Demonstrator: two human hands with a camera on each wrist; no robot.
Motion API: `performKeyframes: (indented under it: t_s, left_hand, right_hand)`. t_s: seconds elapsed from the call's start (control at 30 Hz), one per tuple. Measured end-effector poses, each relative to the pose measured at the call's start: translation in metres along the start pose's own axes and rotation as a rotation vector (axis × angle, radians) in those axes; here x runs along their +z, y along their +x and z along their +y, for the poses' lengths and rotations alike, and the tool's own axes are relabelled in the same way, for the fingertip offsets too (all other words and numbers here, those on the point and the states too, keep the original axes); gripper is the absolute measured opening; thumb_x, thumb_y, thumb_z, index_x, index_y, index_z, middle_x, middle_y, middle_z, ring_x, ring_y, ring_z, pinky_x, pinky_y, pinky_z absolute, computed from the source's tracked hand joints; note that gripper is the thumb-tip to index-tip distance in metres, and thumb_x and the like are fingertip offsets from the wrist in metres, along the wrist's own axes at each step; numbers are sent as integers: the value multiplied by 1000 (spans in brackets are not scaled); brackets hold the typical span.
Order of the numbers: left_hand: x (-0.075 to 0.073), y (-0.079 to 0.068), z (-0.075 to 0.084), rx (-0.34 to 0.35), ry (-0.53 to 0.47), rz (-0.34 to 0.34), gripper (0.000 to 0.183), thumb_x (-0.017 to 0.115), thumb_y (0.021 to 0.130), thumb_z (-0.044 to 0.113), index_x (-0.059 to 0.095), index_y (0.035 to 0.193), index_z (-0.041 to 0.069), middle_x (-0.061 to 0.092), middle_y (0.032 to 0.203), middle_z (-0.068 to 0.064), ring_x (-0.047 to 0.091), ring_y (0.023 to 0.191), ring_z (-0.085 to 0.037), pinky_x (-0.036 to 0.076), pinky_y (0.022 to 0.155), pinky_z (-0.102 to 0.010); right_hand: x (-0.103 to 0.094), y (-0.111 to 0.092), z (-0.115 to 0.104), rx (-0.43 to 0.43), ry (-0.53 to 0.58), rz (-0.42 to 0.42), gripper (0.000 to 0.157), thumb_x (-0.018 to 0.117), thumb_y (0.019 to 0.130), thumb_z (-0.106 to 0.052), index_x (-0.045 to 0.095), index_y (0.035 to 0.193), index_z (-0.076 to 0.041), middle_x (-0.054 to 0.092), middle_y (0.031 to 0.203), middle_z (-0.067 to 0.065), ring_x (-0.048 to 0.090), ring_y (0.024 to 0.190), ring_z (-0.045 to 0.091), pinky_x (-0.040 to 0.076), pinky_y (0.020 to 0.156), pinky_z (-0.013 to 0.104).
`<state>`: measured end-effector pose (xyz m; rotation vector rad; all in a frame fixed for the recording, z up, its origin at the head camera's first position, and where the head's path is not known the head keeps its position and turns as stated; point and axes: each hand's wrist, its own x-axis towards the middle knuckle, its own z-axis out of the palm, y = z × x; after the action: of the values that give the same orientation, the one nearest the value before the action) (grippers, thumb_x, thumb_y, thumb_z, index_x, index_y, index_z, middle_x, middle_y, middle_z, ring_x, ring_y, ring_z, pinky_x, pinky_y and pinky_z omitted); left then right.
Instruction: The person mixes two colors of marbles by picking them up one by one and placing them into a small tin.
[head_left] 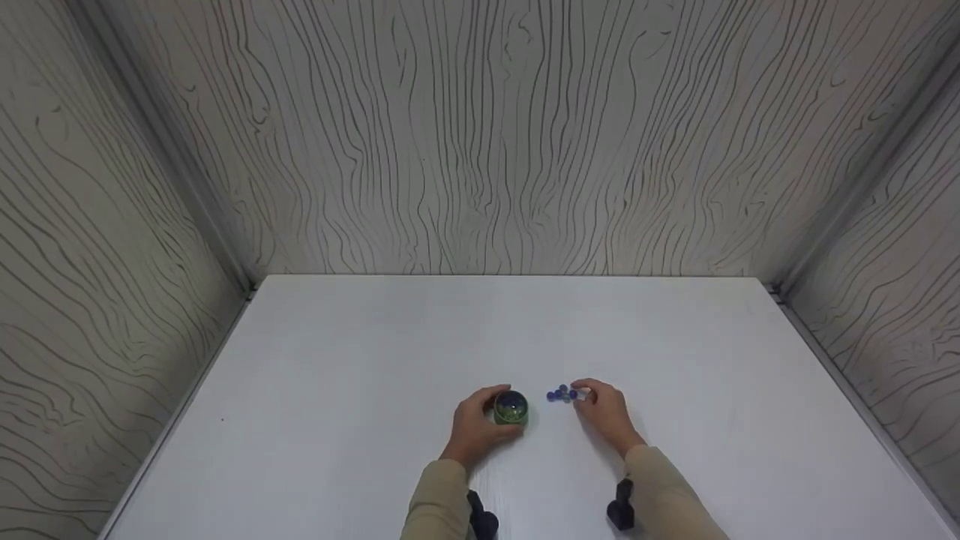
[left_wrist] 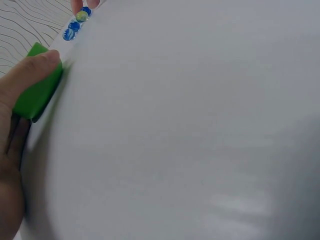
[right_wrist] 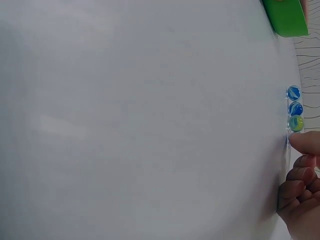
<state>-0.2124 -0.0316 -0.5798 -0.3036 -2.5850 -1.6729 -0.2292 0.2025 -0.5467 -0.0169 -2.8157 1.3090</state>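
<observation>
My left hand [head_left: 480, 426] curls round a small green cup [head_left: 511, 409], thumb on the near side and fingers on the far side. Seen from above, the cup's inside looks dark blue and green; what it contains cannot be told. In the left wrist view the thumb presses the cup's green wall [left_wrist: 37, 95]. To its right lies a tight group of several glass marbles [head_left: 559, 393], blue ones and a yellow-green marble [right_wrist: 296, 123]. At the group's right end, my right hand [head_left: 606, 411] pinches a blue marble [head_left: 574, 394] between thumb and forefinger; its other fingers are curled.
Both hands are over a white table [head_left: 360, 352]. A wood-grain patterned panel [head_left: 480, 135] rises behind its back edge, with similar panels at left and right. Dark devices are strapped to both wrists, over beige sleeves [head_left: 439, 499].
</observation>
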Motion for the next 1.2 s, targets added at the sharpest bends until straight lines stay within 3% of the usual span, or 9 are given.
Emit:
performKeyframes:
  t_s: [0.37,0.77,1.2]
  left_hand:
    - [0,-2,4,-12,-38,-2,65,86,66,22,61,126,16,66,126,-3,61,120,-22,49,108,-35]
    - [-1,-1,6,-7,-43,-2,63,86,68,20,62,126,15,66,126,-4,60,121,-24,49,108,-37]
    - [-1,-2,7,-13,-34,-4,64,86,67,19,61,126,15,66,127,-5,60,121,-25,48,109,-38]
  right_hand:
    - [1,0,-2,-3,-13,16,28,61,81,5,69,108,2,56,72,4,41,65,10,33,57,17]
    - [3,2,-2,33,-30,23,24,61,83,2,69,106,2,55,70,5,42,65,12,33,56,18]
    - [4,2,-3,56,-44,26,22,61,85,1,69,106,2,63,80,11,49,72,15,38,61,21]
